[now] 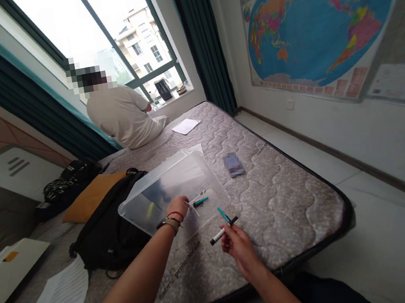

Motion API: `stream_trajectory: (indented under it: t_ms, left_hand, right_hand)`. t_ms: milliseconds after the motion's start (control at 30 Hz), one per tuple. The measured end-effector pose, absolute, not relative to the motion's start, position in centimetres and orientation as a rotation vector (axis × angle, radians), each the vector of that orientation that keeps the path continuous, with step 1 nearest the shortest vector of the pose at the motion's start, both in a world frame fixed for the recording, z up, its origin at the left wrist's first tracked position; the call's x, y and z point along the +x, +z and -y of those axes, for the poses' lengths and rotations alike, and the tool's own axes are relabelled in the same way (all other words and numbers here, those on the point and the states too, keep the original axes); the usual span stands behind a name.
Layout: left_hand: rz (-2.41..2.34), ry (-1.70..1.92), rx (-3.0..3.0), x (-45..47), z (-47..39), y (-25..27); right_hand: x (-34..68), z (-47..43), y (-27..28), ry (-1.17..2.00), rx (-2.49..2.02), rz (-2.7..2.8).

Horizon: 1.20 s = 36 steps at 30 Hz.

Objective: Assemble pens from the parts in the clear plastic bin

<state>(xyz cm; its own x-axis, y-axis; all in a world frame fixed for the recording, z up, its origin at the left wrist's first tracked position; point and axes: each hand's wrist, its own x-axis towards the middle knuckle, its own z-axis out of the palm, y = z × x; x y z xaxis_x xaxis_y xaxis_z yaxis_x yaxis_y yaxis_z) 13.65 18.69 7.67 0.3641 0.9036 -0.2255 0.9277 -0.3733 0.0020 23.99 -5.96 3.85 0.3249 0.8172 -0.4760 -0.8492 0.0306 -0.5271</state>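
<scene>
A clear plastic box [193,168] rests on the mattress, its inside facing me. My left hand [178,209] reaches into it with fingertips pinched together; thin white strands show beneath them, but what they grip is too small to make out. Close by those fingers are a teal and black pen [200,201] and some small pale items. To the right and nearer to me, my right hand [238,245] is closed around a white marker with black ends [218,236] and a teal pen [223,214], which cross each other.
Left of the box lie a black bag [110,230], an orange cushion [93,197] and printed paper [55,292]. A blurred bluish item [233,165] and a white sheet [186,125] are on the mattress [293,198]. A person [121,113] sits at its far edge.
</scene>
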Motion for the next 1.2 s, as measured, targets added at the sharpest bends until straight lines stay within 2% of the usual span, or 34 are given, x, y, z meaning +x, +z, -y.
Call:
stream_trajectory:
  t_ms: [367,700,1200]
  left_hand:
    - [-1.586,-0.364,2.618,17.5,-18.4,6.4]
    - [-1.684,-0.422,2.642,17.2,-18.8,8.0]
    - [-1.635,-0.484,2.681,18.6,-17.8,6.6]
  right_hand:
    - [24.1,6.1,4.1,1.279,-0.866,-0.013]
    - [24.0,6.0,3.9,1.283,-0.893,0.005]
    - [23.7,6.2,4.5,1.287,-0.901,0.024]
